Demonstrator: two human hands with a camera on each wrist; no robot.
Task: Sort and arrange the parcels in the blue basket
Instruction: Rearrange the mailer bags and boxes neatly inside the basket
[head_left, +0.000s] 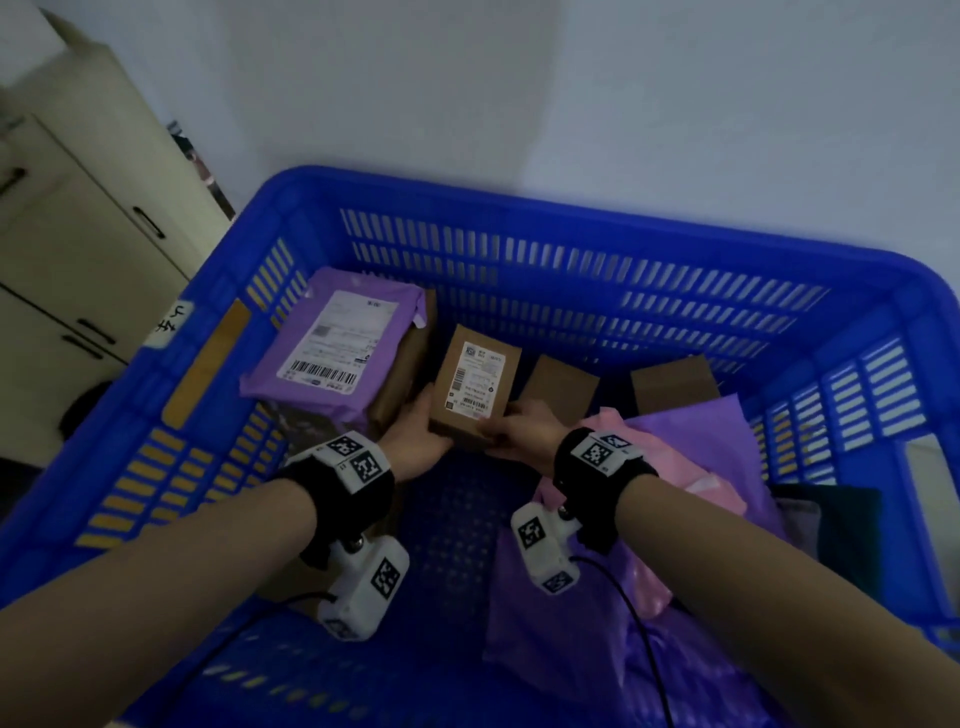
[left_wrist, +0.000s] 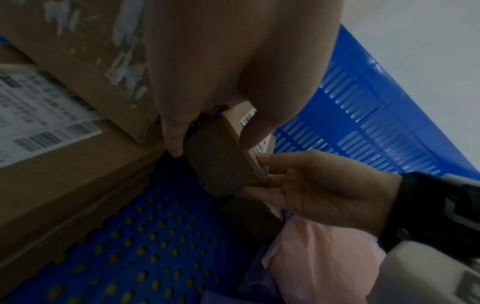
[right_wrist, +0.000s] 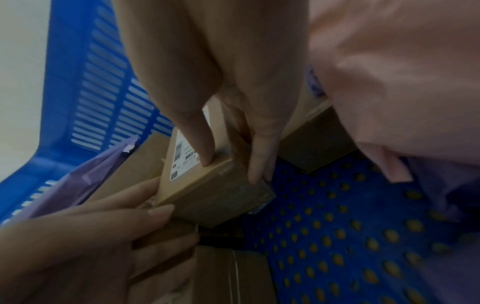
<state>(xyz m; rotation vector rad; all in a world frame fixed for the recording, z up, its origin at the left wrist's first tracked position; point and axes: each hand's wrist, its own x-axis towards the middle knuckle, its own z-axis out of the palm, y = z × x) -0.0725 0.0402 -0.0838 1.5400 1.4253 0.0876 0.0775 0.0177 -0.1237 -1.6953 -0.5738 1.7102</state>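
Note:
A small brown cardboard box (head_left: 475, 382) with a white label is held above the floor of the blue basket (head_left: 571, 218), label up. My left hand (head_left: 415, 436) grips its near left corner and my right hand (head_left: 519, 426) grips its near right corner. In the left wrist view the box (left_wrist: 221, 160) sits between my left thumb and fingers, with my right hand (left_wrist: 298, 185) pinching its end. In the right wrist view my right thumb and fingers (right_wrist: 202, 148) clamp the box (right_wrist: 207, 185) and my left hand (right_wrist: 103, 226) holds it from below left.
A purple mailer (head_left: 337, 343) lies on brown boxes at the basket's left. Two plain brown boxes (head_left: 561, 387) (head_left: 672, 382) stand by the far wall. Pink and purple bags (head_left: 675, 467) pile up on the right. A beige cabinet (head_left: 78, 249) stands outside, left.

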